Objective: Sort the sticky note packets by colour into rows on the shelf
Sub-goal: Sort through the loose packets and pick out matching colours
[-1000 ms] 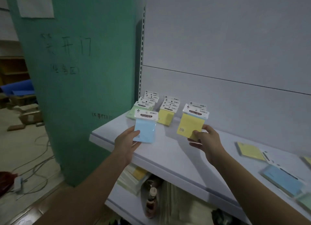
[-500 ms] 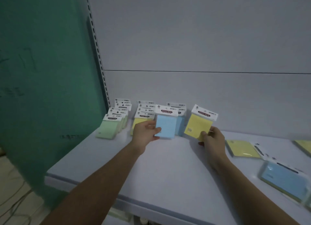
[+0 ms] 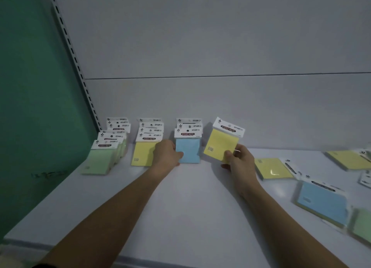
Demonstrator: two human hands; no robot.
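Head view: left hand (image 3: 167,155) grips blue packet (image 3: 188,150) (upright).

Shop: slotted shelf upright (image 3: 80,71), packaged stationery (image 3: 188,145).

Plenty of bare shelf (image 3: 188,217) near the front; packet rows (image 3: 149,145) block the far left, loose packets (image 3: 323,203) crowd the right.

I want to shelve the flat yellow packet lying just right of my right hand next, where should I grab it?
Take the flat yellow packet by its near left edge, coming from the left: it lies flat, and its white header points right toward other loose packets.
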